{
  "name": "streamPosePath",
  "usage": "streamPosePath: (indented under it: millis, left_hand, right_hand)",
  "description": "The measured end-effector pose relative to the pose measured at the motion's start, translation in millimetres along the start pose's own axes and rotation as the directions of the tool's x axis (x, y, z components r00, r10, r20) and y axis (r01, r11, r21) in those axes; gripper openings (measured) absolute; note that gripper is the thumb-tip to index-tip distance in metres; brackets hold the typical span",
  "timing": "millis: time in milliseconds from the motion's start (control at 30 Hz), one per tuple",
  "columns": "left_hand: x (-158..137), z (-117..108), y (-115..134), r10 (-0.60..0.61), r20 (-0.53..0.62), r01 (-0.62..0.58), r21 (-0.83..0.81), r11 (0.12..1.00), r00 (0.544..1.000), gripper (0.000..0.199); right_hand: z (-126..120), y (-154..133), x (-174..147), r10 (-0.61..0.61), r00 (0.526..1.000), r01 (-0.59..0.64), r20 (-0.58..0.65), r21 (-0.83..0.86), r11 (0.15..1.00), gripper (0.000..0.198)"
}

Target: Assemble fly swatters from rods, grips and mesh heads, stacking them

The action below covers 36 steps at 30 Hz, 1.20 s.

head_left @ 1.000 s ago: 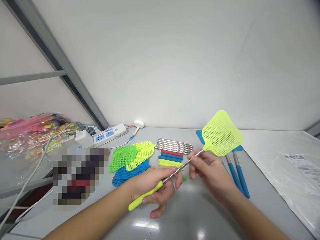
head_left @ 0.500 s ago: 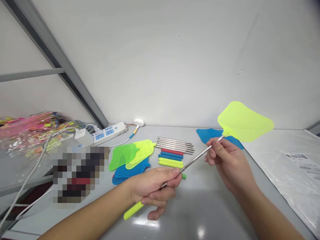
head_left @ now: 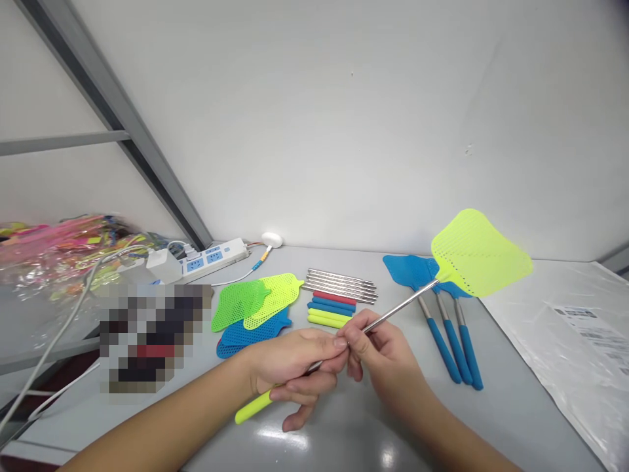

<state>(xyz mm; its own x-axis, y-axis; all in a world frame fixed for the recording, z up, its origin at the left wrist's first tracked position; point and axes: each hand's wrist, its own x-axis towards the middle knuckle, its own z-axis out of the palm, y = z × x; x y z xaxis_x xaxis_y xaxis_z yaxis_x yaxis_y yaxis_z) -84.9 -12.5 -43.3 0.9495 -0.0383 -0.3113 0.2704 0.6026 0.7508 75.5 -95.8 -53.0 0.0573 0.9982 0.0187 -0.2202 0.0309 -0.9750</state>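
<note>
A yellow fly swatter [head_left: 476,252] with a metal rod and a yellow grip is held up at a slant across the view. My left hand [head_left: 302,370] is closed round the rod just above the grip. Close beside it, my right hand [head_left: 381,354] pinches the same rod, fingertips nearly meeting the left thumb. Behind the hands lie several metal rods [head_left: 339,285], with red, blue and yellow grips [head_left: 331,308] in front of them. Green, yellow and blue swatter heads [head_left: 240,305] overlap to the left. Blue fly swatters [head_left: 445,328] with rods and grips lie at the right.
A white power strip [head_left: 213,259] with plugs and cables stands at the back left, near a small white device [head_left: 272,240]. Plastic-wrapped colourful goods [head_left: 63,262] fill the far left. A white plastic bag [head_left: 565,328] covers the table's right side. A wall rises behind.
My right hand has slid down the rod from near the yellow head to beside my left hand. The blue swatters' handles have come into sight.
</note>
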Motion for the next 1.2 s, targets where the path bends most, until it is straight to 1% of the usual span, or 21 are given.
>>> streamPosePath:
  millis: [133,300,333,400,467,500,533,567,600,633,667,700,733,767,800,867,967,1000,1100,1200]
  left_hand:
    - [-2,4,4,-0.003,-0.015,0.003,0.003,1.0,1.0,0.039]
    - [-6,8,9,0.012,-0.025,-0.01,0.096,0.995,1.0,0.039]
    - [-8,8,10,0.017,-0.034,-0.013,0.128,0.992,0.999,0.039]
    - [-11,7,12,0.019,-0.071,-0.004,0.212,0.977,0.997,0.039]
    - [-15,7,15,0.018,-0.131,0.027,0.339,0.94,0.991,0.041]
    - [-17,8,16,0.031,-0.167,0.045,0.431,0.901,0.985,0.043]
    - [-19,10,18,0.064,-0.211,0.062,0.541,0.839,0.975,0.045]
    - [-20,13,20,0.125,-0.258,0.08,0.66,0.747,0.958,0.046]
    - [-22,16,22,0.215,-0.302,0.105,0.77,0.629,0.929,0.046]
    - [-24,19,24,0.315,-0.332,0.143,0.855,0.498,0.889,0.045]
    - [-26,21,26,0.403,-0.348,0.194,0.907,0.375,0.847,0.043]
    - [-28,23,28,0.462,-0.355,0.248,0.929,0.276,0.813,0.041]
    - [-29,24,29,0.495,-0.357,0.297,0.934,0.198,0.792,0.04]
    - [-32,23,29,0.503,-0.36,0.337,0.931,0.139,0.786,0.041]
    - [-34,22,30,0.496,-0.363,0.369,0.925,0.09,0.789,0.042]
    - [-37,18,31,0.482,-0.369,0.417,0.909,0.009,0.794,0.043]
    - [-40,12,31,0.484,-0.384,0.481,0.872,-0.089,0.786,0.044]
    - [-40,10,31,0.493,-0.388,0.502,0.857,-0.119,0.779,0.044]
    - [-36,8,32,0.536,-0.382,0.554,0.807,-0.204,0.753,0.043]
    - [-28,9,31,0.583,-0.372,0.601,0.755,-0.263,0.722,0.042]
  right_hand:
    - [-2,-2,-2,-0.082,0.995,0.08,-0.048,-0.042,0.996,0.033]
    - [-10,-10,0,-0.127,0.989,0.127,-0.07,-0.013,0.992,0.031]
    - [-14,-13,1,-0.133,0.987,0.134,-0.093,0.004,0.991,0.031]
    - [-25,-21,4,-0.15,0.971,0.162,-0.187,0.053,0.985,0.031]
    - [-40,-31,8,-0.171,0.934,0.209,-0.313,0.091,0.974,0.03]
    - [-48,-36,9,-0.176,0.91,0.229,-0.375,0.102,0.968,0.031]
    - [-56,-41,11,-0.18,0.891,0.245,-0.417,0.109,0.963,0.031]
    - [-63,-45,12,-0.185,0.873,0.264,-0.452,0.117,0.957,0.032]
    - [-69,-48,14,-0.194,0.857,0.285,-0.478,0.125,0.95,0.033]
    - [-74,-50,15,-0.202,0.845,0.303,-0.495,0.134,0.943,0.034]
    - [-78,-52,16,-0.21,0.836,0.321,-0.507,0.142,0.936,0.034]
    - [-81,-54,16,-0.218,0.83,0.337,-0.514,0.149,0.93,0.035]
    - [-84,-56,17,-0.228,0.823,0.354,-0.521,0.155,0.922,0.035]
    - [-88,-57,17,-0.241,0.812,0.373,-0.532,0.156,0.914,0.035]
    - [-92,-59,17,-0.255,0.797,0.395,-0.548,0.153,0.906,0.034]
    - [-102,-63,17,-0.288,0.75,0.446,-0.595,0.135,0.885,0.034]
    - [-120,-69,15,-0.318,0.676,0.514,-0.665,0.117,0.85,0.03]
    - [-126,-70,15,-0.318,0.658,0.53,-0.683,0.12,0.84,0.028]
    - [-136,-71,16,-0.3,0.623,0.543,-0.722,0.123,0.831,0.024]
    - [-130,-67,20,-0.311,0.592,0.551,-0.744,0.091,0.83,0.024]
